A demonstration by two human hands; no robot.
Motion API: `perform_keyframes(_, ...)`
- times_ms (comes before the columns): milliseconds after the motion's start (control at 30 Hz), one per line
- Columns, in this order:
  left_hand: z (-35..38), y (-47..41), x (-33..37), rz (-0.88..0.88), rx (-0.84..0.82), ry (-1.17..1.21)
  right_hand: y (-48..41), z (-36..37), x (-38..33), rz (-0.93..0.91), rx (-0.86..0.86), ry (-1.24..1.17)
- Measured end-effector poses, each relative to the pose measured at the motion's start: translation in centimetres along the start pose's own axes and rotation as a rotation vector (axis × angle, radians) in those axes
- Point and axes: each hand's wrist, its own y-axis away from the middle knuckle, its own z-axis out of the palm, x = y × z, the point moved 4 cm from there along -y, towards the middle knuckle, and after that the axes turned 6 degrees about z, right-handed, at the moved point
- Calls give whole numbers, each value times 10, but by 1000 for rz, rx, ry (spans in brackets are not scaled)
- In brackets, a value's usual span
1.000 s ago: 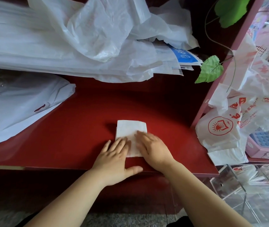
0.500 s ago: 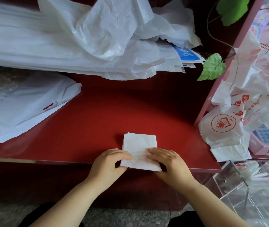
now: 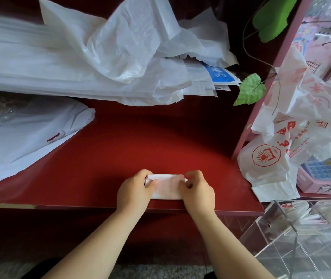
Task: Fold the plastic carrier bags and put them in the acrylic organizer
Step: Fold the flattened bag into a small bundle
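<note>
Red countertop (image 3: 120,150) carries the folded plastic bag (image 3: 167,187) near its front edge. I see the left hand (image 3: 134,191) and the right hand (image 3: 198,192) each pinching 1 end of it, fingers curled. Acrylic organizer (image 3: 271,220) stands at lower right, and loose white bags (image 3: 120,57) lie behind.

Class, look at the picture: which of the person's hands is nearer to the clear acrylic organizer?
Right. The right hand pinches the folded bag at the end toward the acrylic organizer; the left hand pinches the opposite end, farther away.
</note>
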Motion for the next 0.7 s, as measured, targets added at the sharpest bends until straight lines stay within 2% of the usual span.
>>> perform_keyframes(100,4,-3,4,-6,-24,-112,1,4,-5,-64,34,152)
perform_keyframes(167,2,-1,6,13,21,-131,2,6,-8,-105,50,229)
perform_keyframes(200,1,0,6,96,106,-140,1,8,-8,-113,47,250)
perform_keyframes(267,4,8,10,399,251,-218,1,9,-8,-137,36,289)
perform_keyframes(300,8,14,13,562,245,-260,1,9,-8,-147,26,316)
perform_keyframes(333,16,19,13,671,169,-313,0,11,-7,-163,19,340)
perform_keyframes(367,22,20,11,694,39,-383,1,13,-7,-185,16,350)
perform_keyframes(400,24,20,12,636,-103,-430,2,14,-6,-200,24,351)
perform_keyframes(467,25,18,16,550,-268,-514,2,17,-4,-192,89,343)
perform_keyframes(500,27,18,14,545,-280,-543,4,16,-4,-197,147,367)
perform_keyframes(567,32,15,10,467,-435,-549,5,13,-6,-197,243,407)
perform_keyframes(700,30,14,12,436,-485,-560,9,11,-8,-329,102,474)
